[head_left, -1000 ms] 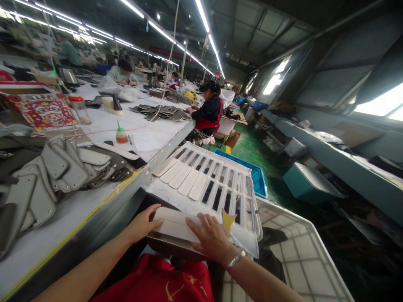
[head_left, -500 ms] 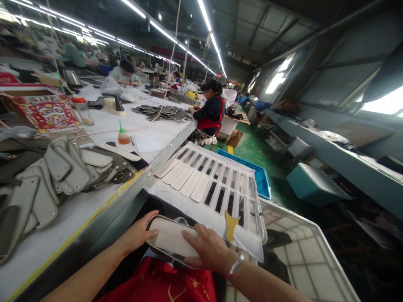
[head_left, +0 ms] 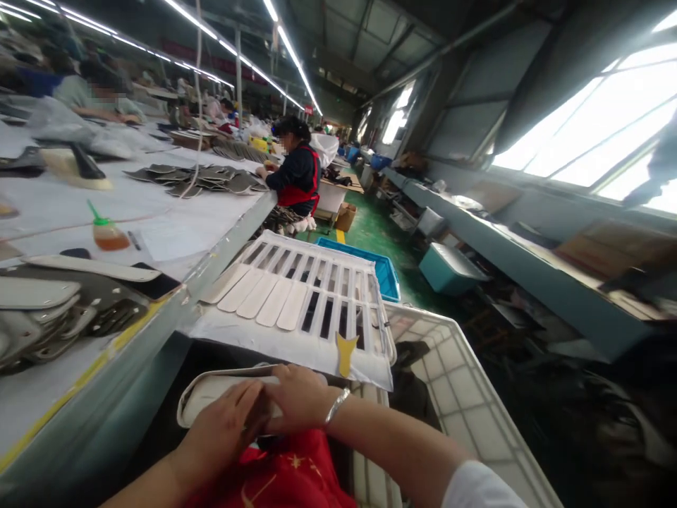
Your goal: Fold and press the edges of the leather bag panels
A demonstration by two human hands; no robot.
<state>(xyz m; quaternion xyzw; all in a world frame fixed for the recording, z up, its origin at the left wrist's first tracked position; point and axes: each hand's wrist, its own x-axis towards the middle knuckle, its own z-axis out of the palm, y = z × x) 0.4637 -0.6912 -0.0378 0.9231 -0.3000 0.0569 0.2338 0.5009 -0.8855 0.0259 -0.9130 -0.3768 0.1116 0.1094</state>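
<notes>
Low in front of me, above my lap, is a pale oblong panel point(head_left: 204, 395) with rounded corners and a raised, dark-lined rim. My left hand point(head_left: 225, 427) lies across its near side, fingers together and pressed against it. Gripping its far right part is my right hand point(head_left: 299, 398), with a silver bracelet at the wrist. The two hands meet over the panel and hide its middle and right end. Just beyond, a white slatted rack point(head_left: 322, 296) carries a row of flat pale strips point(head_left: 264, 300) and a yellow forked piece point(head_left: 346, 355).
A white table point(head_left: 174, 219) at left bears stacked grey pieces point(head_left: 37, 303) and a green-tipped glue bottle point(head_left: 109, 233). A white crate point(head_left: 476, 395) stands right of me, a blue bin point(head_left: 388, 275) behind the rack. A co-worker point(head_left: 296, 169) sits at the table's far edge.
My view has swung to the right. My left hand has moved from the panel's left end to its middle, beside the right hand, and the panel has turned slightly.
</notes>
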